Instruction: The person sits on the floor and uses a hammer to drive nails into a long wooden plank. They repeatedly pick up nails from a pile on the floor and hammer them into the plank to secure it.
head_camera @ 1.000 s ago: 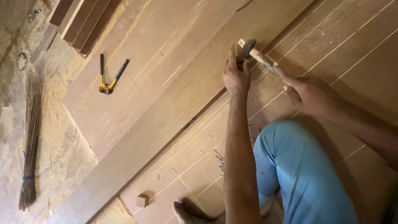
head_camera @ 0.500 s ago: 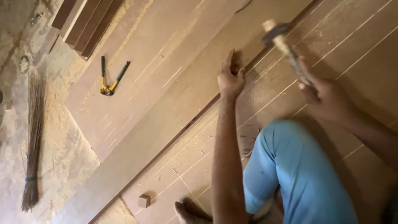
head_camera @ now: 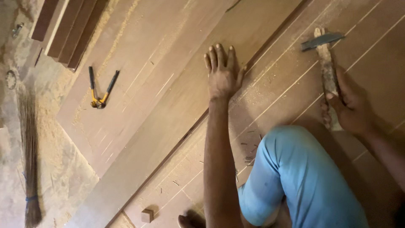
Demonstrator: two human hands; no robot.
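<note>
Left hand (head_camera: pixel 222 76): Your palm lies flat on the long wooden strip (head_camera: pixel 177 109), fingers spread wide and pointing toward 12 o'clock. It grips nothing; it presses the strip down.

Right hand (head_camera: pixel 349 107): Your fingers are wrapped closed around the wooden handle of the hammer (head_camera: pixel 325 63), low on the shaft.

Hammer: The dark metal head sits at 12 o'clock from your right fist, held above the grooved panel (head_camera: pixel 295 76), apart from the left hand, which lies at 9 o'clock from the head.

Strip position: It runs diagonally from 7 o'clock to 1 o'clock, lying over the seam between the grooved panel and the second panel (head_camera: pixel 126 76).

Step in hand: Judged as nailing the strip down, in a pause between blows, with the hammer off the work. No nail can be made out under the left hand.

Next move calls for: A struck point clear of your spread fingers. Keep the strip's edge true to the seam under steady palm pressure.

Surroundings: Pincers (head_camera: pixel 100 89) with yellow and black handles lie at 9 o'clock from the left hand, well apart. A broom (head_camera: pixel 30 160) lies at the far left edge. A small wooden block (head_camera: pixel 146 215) sits at 7 o'clock, near your bare foot (head_camera: pixel 190 220). Your knee in blue cloth (head_camera: pixel 295 177) rests on the grooved panel.
</note>
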